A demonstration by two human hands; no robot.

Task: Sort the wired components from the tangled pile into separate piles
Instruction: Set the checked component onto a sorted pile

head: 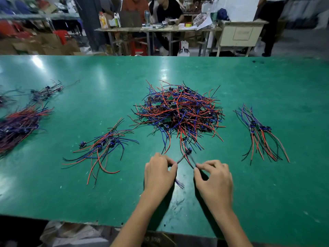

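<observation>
On the green worktop (249, 77), five heaps of wired components can be counted. At the far left, a thick bundle (19, 123) is laid, with a thinner cluster (46, 91) behind it. A loose pile (101, 145) is spread left of centre. The large tangled pile (179, 111) is heaped in the middle. One component (188, 151) is held at its near edge: its wires are pinched by the left hand (159, 172) and the right hand (214, 180), fingers clenched on them. A small pile (261, 132) is set at the right.
</observation>
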